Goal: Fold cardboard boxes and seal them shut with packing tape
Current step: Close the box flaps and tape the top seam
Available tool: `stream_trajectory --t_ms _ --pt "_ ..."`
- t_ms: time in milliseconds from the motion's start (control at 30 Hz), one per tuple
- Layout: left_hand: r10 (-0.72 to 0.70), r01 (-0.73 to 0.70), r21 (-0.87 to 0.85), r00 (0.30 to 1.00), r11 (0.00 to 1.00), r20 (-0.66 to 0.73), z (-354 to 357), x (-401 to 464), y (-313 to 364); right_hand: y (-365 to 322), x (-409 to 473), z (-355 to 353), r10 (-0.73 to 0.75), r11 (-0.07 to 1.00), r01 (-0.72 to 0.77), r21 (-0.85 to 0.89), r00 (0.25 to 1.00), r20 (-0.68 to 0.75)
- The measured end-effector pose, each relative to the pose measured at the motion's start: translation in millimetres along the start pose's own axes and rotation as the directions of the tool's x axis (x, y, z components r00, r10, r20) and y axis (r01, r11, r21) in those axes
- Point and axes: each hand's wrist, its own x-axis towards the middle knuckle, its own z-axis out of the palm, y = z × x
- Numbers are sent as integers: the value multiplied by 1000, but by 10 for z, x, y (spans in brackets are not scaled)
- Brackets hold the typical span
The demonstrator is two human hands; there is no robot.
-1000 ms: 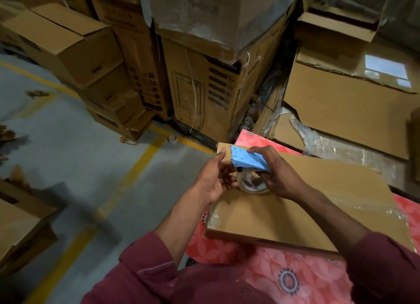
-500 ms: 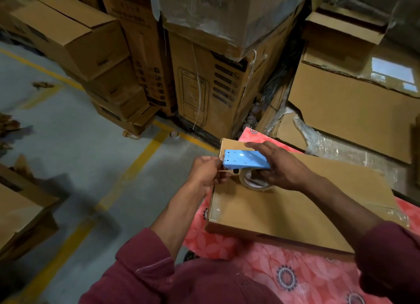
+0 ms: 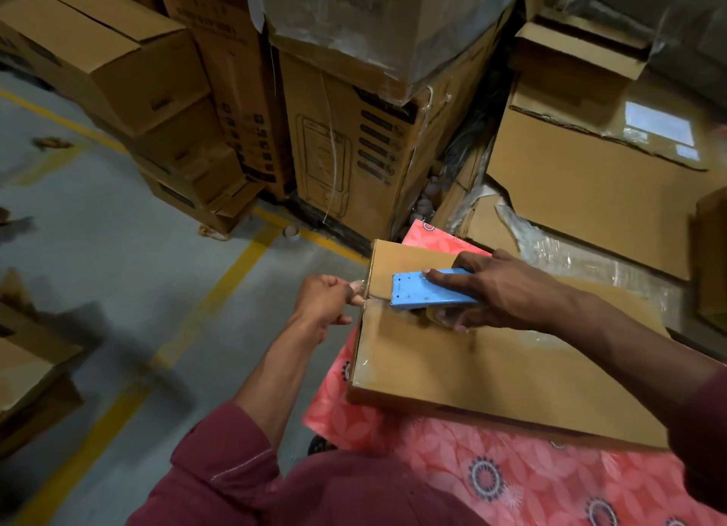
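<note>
to your left the grey floor lies open beside the left edge of the pink-clothed table. past the table's far edge a wall of stacked cartons blocks you. the flat cardboard box covers the table's far left corner; bare cloth shows only along the near edge. more cartons crowd the far right.

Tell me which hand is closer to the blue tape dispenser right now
Right. The right hand grips the blue tape dispenser on top of the cardboard box. The left hand is apart from it, at the box's left edge, pinching the tape end.
</note>
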Motion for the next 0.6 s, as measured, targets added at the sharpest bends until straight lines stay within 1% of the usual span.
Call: stream_trajectory --t_ms 133,300,400,467,533,600 --pt "0 0 13 999 1000 -49 -96 119 -171 85 -55 78 39 999 -39 -4 999 35" --pt "32 -29 28 993 999 -112 -26 194 -266 -10 25 214 85 996 -84 -17 993 78" --pt "-31 31 1 993 1000 -113 48 217 -385 -40 110 238 106 994 -106 8 992 62" --pt "-41 43 9 991 999 -128 161 210 -457 -57 136 253 110 994 -111 12 992 66" --pt "13 11 144 986 990 -164 299 189 -510 -72 151 251 113 993 -114 12 991 77" --pt "40 18 308 983 951 -179 383 147 -489 -103 187 214 106 994 -105 -17 992 74"
